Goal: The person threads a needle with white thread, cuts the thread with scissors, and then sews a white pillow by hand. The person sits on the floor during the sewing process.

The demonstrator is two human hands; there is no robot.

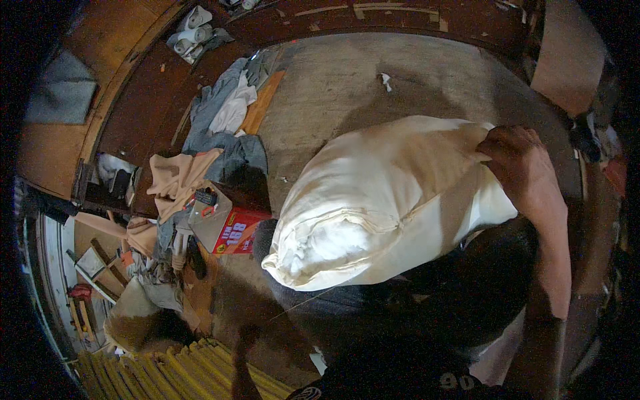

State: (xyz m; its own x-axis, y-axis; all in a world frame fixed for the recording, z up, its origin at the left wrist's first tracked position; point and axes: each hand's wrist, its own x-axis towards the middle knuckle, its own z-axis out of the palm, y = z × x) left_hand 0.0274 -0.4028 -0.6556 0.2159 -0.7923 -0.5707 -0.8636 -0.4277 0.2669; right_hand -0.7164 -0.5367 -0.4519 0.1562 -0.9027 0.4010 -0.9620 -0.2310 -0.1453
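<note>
A plump cream cloth cushion (400, 180) lies across my lap. White stuffing (327, 241) shows through the open gap at its near left end. My right hand (517, 157) grips the cushion's far right corner, fingers bent over the fabric. From the gap's lower edge a thin thread (303, 306) runs taut, down and left toward my left hand (249, 337). That hand is in deep shadow, held away from the cushion, its fingers drawn together at the thread's end. Any needle there is too small and dark to make out.
On my left stands a red and grey box (233, 230) with small items on top. Grey cloth (233, 157) and peach cloth (175, 180) lie beyond it. Yellow ribbed material (167, 373) is at lower left. Dark wooden furniture (427, 20) borders the floor (313, 87).
</note>
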